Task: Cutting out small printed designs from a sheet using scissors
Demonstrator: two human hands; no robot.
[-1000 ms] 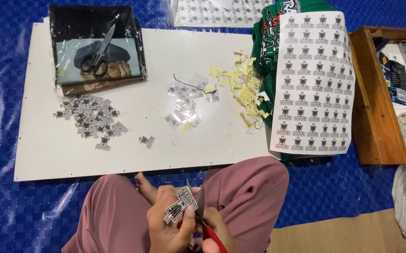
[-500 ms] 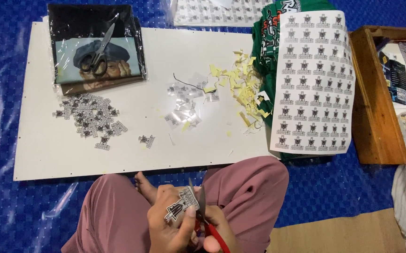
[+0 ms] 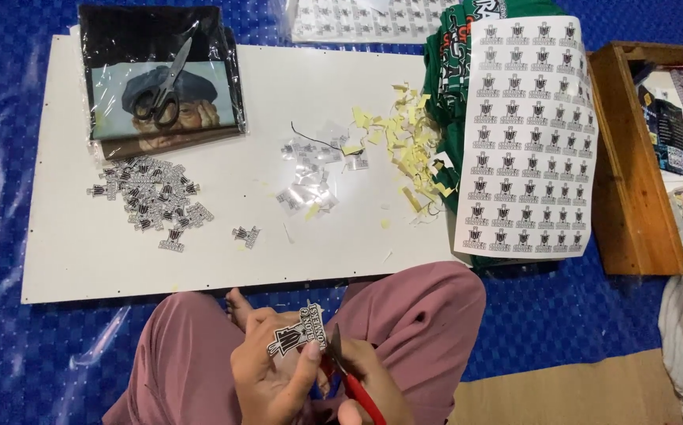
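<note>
A heap of cut-out stickers (image 3: 152,198) already lay on the white board (image 3: 66,267) while the left hand (image 3: 266,374) pinched 1 sticker (image 3: 298,337) over the lap, the right hand (image 3: 357,376) gripped red-handled scissors (image 3: 349,378) (mid-trim, apparently), and a nearly full sticker sheet (image 3: 526,134) awaited.

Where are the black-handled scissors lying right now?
In the head view, the black-handled scissors lie at the upper left, on a plastic-wrapped picture at the far corner of the white board, just above the pile of cut stickers.
</note>
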